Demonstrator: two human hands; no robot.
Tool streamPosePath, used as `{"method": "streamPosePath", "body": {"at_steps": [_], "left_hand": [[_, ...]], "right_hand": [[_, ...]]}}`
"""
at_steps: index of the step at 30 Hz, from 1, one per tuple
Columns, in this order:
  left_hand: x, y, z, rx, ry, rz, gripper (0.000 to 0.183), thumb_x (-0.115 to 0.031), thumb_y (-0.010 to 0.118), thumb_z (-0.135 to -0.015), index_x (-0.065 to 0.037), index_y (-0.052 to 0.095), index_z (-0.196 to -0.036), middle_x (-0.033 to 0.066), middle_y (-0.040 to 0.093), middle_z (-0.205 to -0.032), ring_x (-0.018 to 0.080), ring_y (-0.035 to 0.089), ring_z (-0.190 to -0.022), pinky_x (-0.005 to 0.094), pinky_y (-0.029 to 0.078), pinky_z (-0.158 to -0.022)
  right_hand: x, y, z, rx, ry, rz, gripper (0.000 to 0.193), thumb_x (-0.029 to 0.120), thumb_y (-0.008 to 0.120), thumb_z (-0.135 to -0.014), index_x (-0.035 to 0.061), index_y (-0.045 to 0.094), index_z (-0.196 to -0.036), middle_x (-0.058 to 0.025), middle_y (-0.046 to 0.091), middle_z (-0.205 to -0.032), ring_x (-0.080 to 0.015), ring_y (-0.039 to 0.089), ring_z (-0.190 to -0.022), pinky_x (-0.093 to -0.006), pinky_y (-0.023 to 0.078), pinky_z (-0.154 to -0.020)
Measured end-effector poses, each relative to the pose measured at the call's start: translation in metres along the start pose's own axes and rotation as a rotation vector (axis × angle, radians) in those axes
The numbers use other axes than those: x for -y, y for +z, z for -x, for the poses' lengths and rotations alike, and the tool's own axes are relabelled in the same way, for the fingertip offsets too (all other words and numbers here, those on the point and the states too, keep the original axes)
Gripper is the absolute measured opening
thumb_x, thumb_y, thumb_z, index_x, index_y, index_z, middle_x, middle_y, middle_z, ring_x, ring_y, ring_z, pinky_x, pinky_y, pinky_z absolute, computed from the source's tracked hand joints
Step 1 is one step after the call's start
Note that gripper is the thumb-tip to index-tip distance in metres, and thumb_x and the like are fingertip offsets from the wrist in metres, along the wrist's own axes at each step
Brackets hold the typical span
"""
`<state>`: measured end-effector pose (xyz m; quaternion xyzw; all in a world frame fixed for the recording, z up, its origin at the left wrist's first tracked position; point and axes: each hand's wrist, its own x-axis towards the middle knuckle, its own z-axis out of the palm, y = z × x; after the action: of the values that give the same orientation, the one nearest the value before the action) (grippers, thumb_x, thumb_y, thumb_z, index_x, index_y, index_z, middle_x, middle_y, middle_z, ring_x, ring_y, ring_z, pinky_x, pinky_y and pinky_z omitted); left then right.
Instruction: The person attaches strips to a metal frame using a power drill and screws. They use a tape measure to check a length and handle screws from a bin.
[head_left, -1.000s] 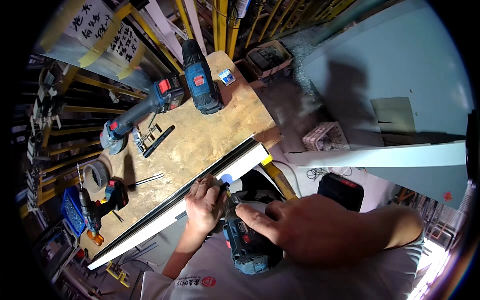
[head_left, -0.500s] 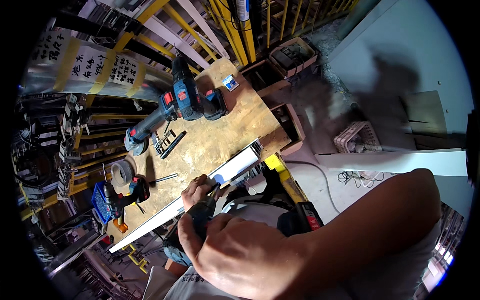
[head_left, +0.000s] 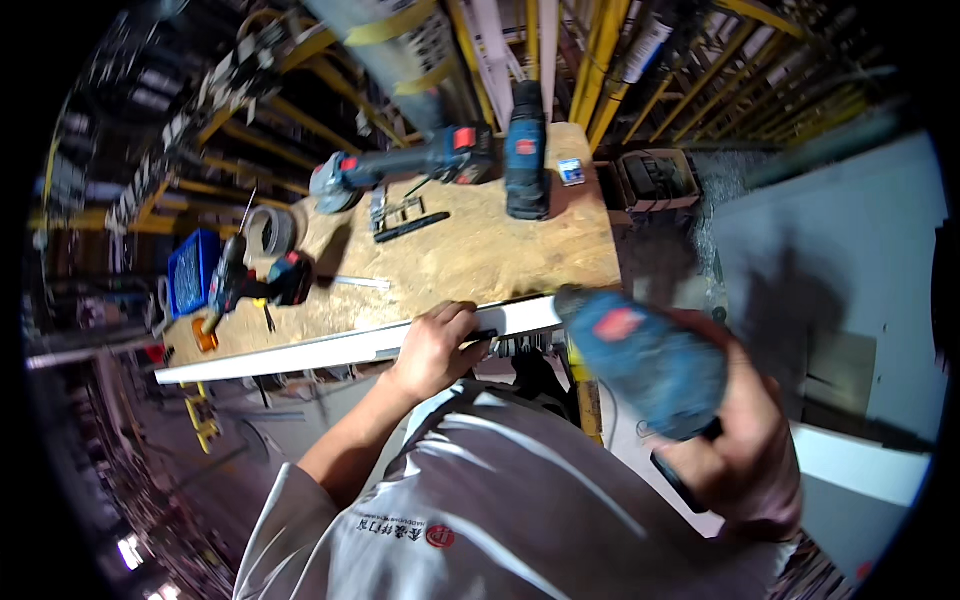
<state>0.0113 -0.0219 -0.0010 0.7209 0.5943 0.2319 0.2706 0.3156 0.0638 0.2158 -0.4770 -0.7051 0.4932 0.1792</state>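
A long white profile bar lies along the near edge of the wooden bench. My left hand is closed over the bar, right of its middle. A small black piece sticks out by those fingers; what it is I cannot make out. In my right hand is a blue cordless drill, gripped by its handle and smeared by motion. Its nose points left, close to the bar's right end; whether they touch I cannot tell.
On the bench lie an angle grinder, another blue drill, a black marker, a small blue-white box and a drill with a bit. A blue bin and a tape roll stand left. Yellow racks rise behind.
The drill in my right hand has swung from over the bar's middle to its right end. My view has turned, and my left hand still grips the bar.
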Motion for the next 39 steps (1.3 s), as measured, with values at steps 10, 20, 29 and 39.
{"method": "streamPosePath", "body": {"at_steps": [10, 20, 29, 39], "left_hand": [[0.074, -0.072, 0.126, -0.281, -0.147, 0.074, 0.047, -0.009, 0.093, -0.070, 0.000, 0.074, -0.112, 0.0201, 0.071, -0.118, 0.0392, 0.070, -0.102, 0.0445, 0.059, -0.086], [0.077, -0.058, 0.108, -0.372, 0.058, -0.049, 0.037, -0.013, 0.090, -0.072, -0.012, 0.081, -0.108, 0.0114, 0.071, -0.102, 0.0320, 0.068, -0.088, 0.0431, 0.056, -0.076], [0.092, -0.048, 0.122, -0.405, 0.130, -0.056, 0.040, -0.021, 0.086, -0.071, -0.008, 0.074, -0.108, 0.0125, 0.065, -0.100, 0.0349, 0.065, -0.091, 0.0455, 0.056, -0.078], [0.306, -0.304, 0.269, -1.250, -0.543, -0.105, 0.020, -0.019, 0.076, -0.095, 0.000, 0.082, -0.102, 0.0123, 0.077, -0.081, 0.0219, 0.073, -0.072, 0.0352, 0.056, -0.065]], "right_hand": [[-0.086, 0.064, 0.067, -0.400, -0.157, -0.349, 0.056, 0.031, 0.074, -0.090, -0.0097, 0.065, -0.127, -0.0139, 0.072, -0.087, -0.0225, 0.068, -0.068, -0.0339, 0.057, -0.069], [-0.064, 0.111, 0.058, -0.348, -0.161, -0.246, 0.061, 0.045, 0.064, -0.096, -0.0106, 0.061, -0.121, -0.0126, 0.065, -0.077, -0.0194, 0.064, -0.064, -0.0306, 0.053, -0.061], [-0.031, 0.172, 0.044, -0.358, -0.218, -0.318, 0.045, 0.025, 0.070, -0.096, -0.0109, 0.065, -0.123, -0.0153, 0.069, -0.089, -0.0203, 0.063, -0.062, -0.0306, 0.051, -0.060], [0.048, 0.253, 0.044, -0.452, -0.194, -0.336, 0.052, 0.022, 0.083, -0.090, -0.0099, 0.062, -0.126, -0.0148, 0.070, -0.090, -0.0231, 0.065, -0.069, -0.0348, 0.053, -0.067]]}}
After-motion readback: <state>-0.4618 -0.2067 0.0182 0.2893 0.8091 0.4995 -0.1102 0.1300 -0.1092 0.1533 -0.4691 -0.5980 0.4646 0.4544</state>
